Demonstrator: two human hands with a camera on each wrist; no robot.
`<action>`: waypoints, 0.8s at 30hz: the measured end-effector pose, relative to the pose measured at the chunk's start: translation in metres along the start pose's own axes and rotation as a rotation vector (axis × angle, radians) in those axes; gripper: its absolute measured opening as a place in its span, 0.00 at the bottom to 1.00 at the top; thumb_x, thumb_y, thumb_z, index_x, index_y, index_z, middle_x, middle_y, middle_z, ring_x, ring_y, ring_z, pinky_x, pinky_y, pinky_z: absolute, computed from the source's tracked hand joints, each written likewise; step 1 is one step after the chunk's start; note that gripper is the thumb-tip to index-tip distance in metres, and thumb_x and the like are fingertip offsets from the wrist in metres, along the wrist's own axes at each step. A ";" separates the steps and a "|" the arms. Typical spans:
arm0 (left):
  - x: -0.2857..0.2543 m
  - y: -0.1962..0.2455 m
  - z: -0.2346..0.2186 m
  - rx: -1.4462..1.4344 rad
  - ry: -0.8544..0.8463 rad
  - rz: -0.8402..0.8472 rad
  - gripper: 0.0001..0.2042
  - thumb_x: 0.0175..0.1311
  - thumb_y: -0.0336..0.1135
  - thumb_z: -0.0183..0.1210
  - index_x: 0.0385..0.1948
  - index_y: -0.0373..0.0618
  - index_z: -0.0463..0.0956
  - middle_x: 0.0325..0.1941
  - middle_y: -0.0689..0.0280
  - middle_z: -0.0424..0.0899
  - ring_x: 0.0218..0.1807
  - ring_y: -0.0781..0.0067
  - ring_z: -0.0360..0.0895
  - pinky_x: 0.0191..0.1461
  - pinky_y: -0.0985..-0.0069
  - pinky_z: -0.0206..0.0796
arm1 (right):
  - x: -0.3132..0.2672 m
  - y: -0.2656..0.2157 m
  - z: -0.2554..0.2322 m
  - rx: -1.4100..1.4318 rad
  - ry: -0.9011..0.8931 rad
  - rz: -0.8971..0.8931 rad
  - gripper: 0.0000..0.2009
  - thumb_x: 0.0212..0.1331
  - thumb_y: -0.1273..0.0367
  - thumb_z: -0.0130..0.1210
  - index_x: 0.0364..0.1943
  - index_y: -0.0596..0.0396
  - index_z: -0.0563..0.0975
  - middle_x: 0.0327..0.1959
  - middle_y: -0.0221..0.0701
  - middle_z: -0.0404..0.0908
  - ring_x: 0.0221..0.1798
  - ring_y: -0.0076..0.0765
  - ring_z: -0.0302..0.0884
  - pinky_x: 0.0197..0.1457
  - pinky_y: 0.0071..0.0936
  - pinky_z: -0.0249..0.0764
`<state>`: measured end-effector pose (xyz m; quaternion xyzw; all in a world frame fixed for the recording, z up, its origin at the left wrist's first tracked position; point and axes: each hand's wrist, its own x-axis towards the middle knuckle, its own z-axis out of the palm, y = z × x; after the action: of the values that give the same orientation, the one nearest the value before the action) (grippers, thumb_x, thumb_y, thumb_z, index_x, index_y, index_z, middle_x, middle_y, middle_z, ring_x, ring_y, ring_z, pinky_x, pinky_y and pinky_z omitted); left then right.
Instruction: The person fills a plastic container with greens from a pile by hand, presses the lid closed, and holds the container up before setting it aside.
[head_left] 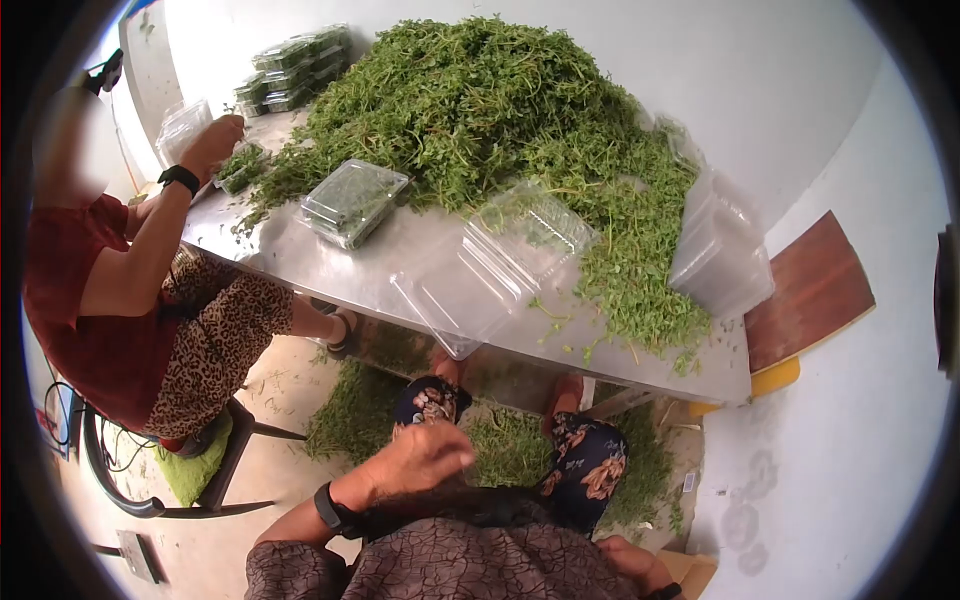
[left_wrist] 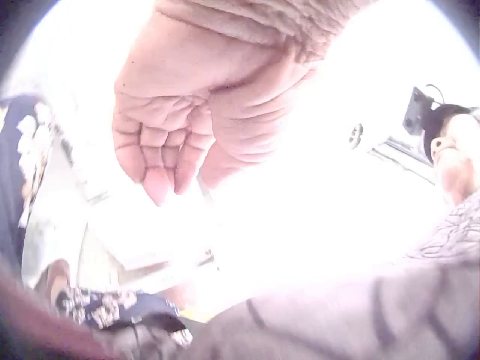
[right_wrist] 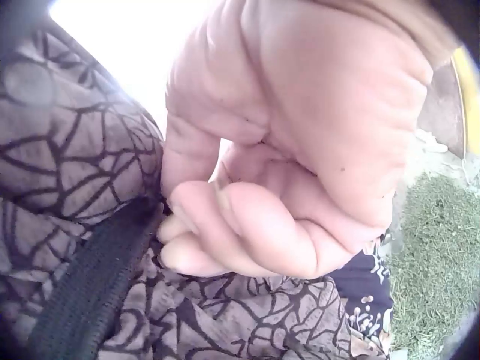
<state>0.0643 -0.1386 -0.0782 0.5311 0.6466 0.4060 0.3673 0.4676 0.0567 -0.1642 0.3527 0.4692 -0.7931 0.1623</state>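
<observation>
Above the lap, my left hand (head_left: 425, 458) is raised with its fingers loosely bent; in the left wrist view the hand (left_wrist: 169, 112) holds nothing. My right hand (head_left: 632, 562) is low beside the patterned shirt (head_left: 450, 560). In the right wrist view the right hand's (right_wrist: 277, 150) fingers are loosely curled close to the shirt (right_wrist: 82, 142) and a black strap (right_wrist: 94, 277), and nothing shows in them. On the metal table (head_left: 350, 275) lie a large heap of green leafy stems (head_left: 480, 100), a closed, filled clear box (head_left: 355, 200) and an open clear box (head_left: 500, 255).
Stacked empty boxes (head_left: 725, 245) stand at the table's right end, filled boxes (head_left: 295, 65) at the back left. A person in red (head_left: 95, 270) sits at left, one hand (head_left: 215, 145) near some greens. More greens (head_left: 355, 410) lie on the floor under the table.
</observation>
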 end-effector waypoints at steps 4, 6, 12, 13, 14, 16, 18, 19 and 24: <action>0.014 0.039 -0.036 0.213 0.554 0.229 0.10 0.58 0.27 0.60 0.40 0.38 0.73 0.41 0.58 0.77 0.32 0.70 0.77 0.35 0.74 0.71 | 0.005 -0.046 0.028 -0.023 -0.018 0.085 0.10 0.58 0.74 0.47 0.38 0.65 0.79 0.32 0.23 0.80 0.30 0.17 0.73 0.35 0.15 0.68; 0.024 0.048 -0.046 0.265 0.591 0.303 0.15 0.55 0.24 0.61 0.45 0.39 0.71 0.49 0.55 0.74 0.31 0.71 0.78 0.33 0.76 0.71 | 0.007 -0.060 0.021 -0.325 0.017 0.080 0.09 0.63 0.71 0.49 0.36 0.62 0.79 0.28 0.20 0.79 0.30 0.16 0.73 0.34 0.16 0.68; 0.053 0.060 -0.061 0.820 0.655 0.239 0.26 0.49 0.29 0.66 0.53 0.43 0.69 0.60 0.54 0.68 0.34 0.59 0.80 0.36 0.69 0.73 | 0.001 -0.157 0.055 -0.610 0.017 -0.117 0.12 0.63 0.64 0.55 0.27 0.57 0.79 0.21 0.22 0.74 0.23 0.15 0.66 0.26 0.20 0.62; 0.057 0.056 -0.060 0.802 0.684 0.219 0.21 0.48 0.30 0.65 0.47 0.43 0.73 0.52 0.56 0.74 0.37 0.57 0.79 0.40 0.67 0.70 | 0.002 -0.166 0.059 -0.645 0.038 -0.176 0.12 0.62 0.64 0.55 0.27 0.59 0.78 0.20 0.23 0.74 0.24 0.18 0.67 0.26 0.21 0.63; 0.059 0.049 -0.063 0.802 0.686 0.222 0.21 0.48 0.30 0.65 0.47 0.43 0.73 0.52 0.56 0.74 0.37 0.57 0.79 0.40 0.67 0.70 | 0.005 -0.173 0.062 -0.647 0.041 -0.179 0.12 0.62 0.64 0.55 0.27 0.59 0.78 0.20 0.23 0.74 0.24 0.18 0.67 0.26 0.21 0.63; 0.060 0.041 -0.073 0.916 0.560 0.214 0.15 0.47 0.28 0.63 0.39 0.42 0.76 0.41 0.58 0.78 0.37 0.58 0.78 0.41 0.67 0.67 | 0.012 -0.186 0.066 -0.807 -0.017 -0.374 0.11 0.61 0.66 0.56 0.27 0.60 0.78 0.20 0.27 0.75 0.24 0.21 0.69 0.27 0.24 0.65; 0.058 0.043 -0.079 0.908 0.605 0.207 0.10 0.46 0.24 0.60 0.33 0.42 0.77 0.34 0.61 0.78 0.36 0.59 0.77 0.43 0.67 0.64 | 0.018 -0.194 0.071 -0.890 0.004 -0.417 0.10 0.60 0.67 0.56 0.28 0.60 0.78 0.20 0.27 0.75 0.24 0.21 0.71 0.27 0.22 0.66; 0.055 0.043 -0.085 0.946 0.649 0.197 0.10 0.45 0.23 0.58 0.32 0.41 0.77 0.34 0.61 0.78 0.37 0.59 0.77 0.44 0.67 0.64 | 0.021 -0.197 0.074 -0.973 0.018 -0.454 0.09 0.60 0.68 0.56 0.28 0.60 0.78 0.21 0.27 0.76 0.24 0.21 0.72 0.27 0.21 0.67; 0.047 0.045 -0.114 1.104 0.849 0.232 0.13 0.41 0.20 0.53 0.32 0.39 0.77 0.44 0.57 0.78 0.40 0.58 0.75 0.46 0.67 0.63 | 0.022 -0.217 0.083 -0.945 0.065 -0.499 0.07 0.57 0.70 0.57 0.27 0.61 0.78 0.22 0.31 0.76 0.24 0.26 0.74 0.29 0.25 0.68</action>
<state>-0.0295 -0.1027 0.0071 0.5013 0.7846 0.2275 -0.2853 0.2905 0.0966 -0.0175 0.1435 0.8497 -0.4984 0.0952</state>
